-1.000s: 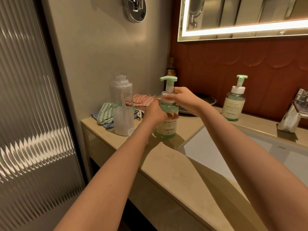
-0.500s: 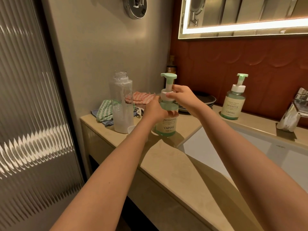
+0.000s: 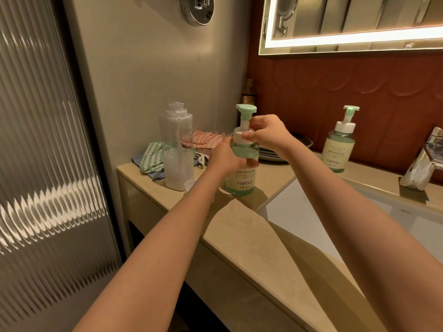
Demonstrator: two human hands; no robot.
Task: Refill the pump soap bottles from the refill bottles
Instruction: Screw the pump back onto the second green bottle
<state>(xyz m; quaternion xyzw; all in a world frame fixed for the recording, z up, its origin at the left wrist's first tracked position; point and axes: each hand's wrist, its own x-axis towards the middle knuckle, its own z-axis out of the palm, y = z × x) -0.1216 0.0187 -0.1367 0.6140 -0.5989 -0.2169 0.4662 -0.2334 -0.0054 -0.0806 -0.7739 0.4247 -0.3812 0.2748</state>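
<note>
Pump bottle (image 3: 241,180) upright on surface (image 3: 230,236): left hand (image 3: 224,156) grips body as brace; right hand (image 3: 266,136) pinches white collar (image 3: 239,135), likely screwing pump. Uncapped refill bottle (image 3: 178,149) just left of pump bottle.

The left grip (image 3: 224,157) holds the body of a green pump bottle (image 3: 241,180) standing on the beige surface (image 3: 239,226). The right grip (image 3: 267,135) pinches its white pump collar (image 3: 239,136). An uncapped clear refill bottle (image 3: 178,152) stands just beside the left grip, and a second pump bottle (image 3: 340,149) stands well apart.
</note>
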